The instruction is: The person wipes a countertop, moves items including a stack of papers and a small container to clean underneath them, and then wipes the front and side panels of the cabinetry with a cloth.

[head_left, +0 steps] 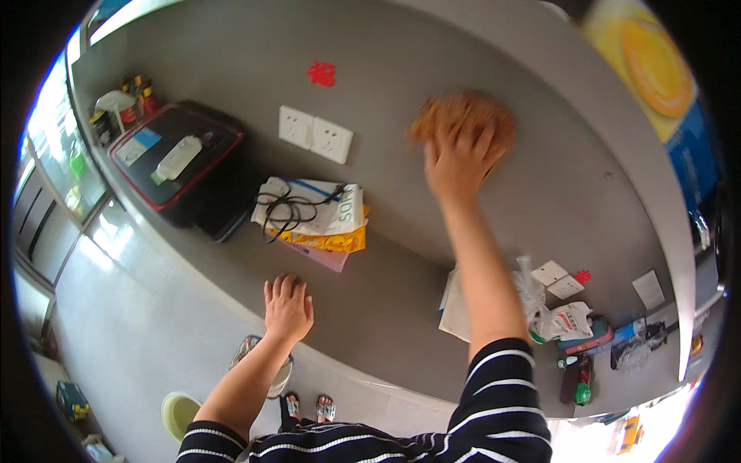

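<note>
My right hand (457, 163) is raised and presses a crumpled brown cloth (490, 116) against the grey back panel (386, 92). Its fingers spread over the cloth, which looks slightly blurred. Lower on the left, my left hand (287, 312) lies palm down on the grey counter (370, 309) near the front edge, with its fingers stretched out and nothing visible in them. Beyond that hand is a pile of flat packets (340, 238) in white, yellow and pink, topped by a coiled black cable (287, 212).
A black printer-like box (185, 166) carries a white remote-like object (180, 158). White sockets (315, 134) and a red paper cutout (321, 74) are on the panel. Bags (567, 320) and bottles (584, 382) crowd the right end. On the floor stands a pale green bin (179, 413).
</note>
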Tool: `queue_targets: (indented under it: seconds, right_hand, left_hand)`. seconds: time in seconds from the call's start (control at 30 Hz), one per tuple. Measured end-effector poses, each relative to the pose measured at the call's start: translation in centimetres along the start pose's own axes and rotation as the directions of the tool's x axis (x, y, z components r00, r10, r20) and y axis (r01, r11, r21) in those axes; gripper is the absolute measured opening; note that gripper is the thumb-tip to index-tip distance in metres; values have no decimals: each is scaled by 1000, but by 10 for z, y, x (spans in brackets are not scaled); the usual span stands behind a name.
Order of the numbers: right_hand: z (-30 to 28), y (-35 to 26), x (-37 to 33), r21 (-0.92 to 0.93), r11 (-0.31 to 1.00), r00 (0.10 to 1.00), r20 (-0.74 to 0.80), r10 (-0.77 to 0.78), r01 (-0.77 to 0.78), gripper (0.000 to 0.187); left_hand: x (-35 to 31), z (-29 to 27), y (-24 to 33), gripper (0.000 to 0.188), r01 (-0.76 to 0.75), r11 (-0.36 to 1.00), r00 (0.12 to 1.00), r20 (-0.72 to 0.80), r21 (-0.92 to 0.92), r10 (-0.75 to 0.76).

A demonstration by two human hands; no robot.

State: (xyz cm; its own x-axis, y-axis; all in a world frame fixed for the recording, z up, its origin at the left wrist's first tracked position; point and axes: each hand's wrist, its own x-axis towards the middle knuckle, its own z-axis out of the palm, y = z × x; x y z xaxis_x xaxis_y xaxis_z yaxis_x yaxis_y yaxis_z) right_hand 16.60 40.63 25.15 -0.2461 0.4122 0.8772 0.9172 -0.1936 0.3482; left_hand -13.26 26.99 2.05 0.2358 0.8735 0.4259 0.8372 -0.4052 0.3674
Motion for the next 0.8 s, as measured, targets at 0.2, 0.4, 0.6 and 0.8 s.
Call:
queue_targets:
  seconds: [0.2,0.4,0.6,0.8]
  right_hand:
    - [15,-41,98,-1,986,981,-95,-169,169,30]
    - [25,-58,31,252,852,832,215,-511,458,30]
    - [25,39,-138,310,775,616,476,-628,551,25]
    - [37,7,-131,307,696,522,486,-701,649,23]
  left_hand:
    - [1,0,8,33,-1,1000,1000,-17,-30,1]
    - [-1,-4,3,33,15,999,1000,-9,-41,-15]
    - [0,-1,6,32,31,999,999,-6,-23,-31]
    - [0,-1,7,32,55,998,998,8,16,-55]
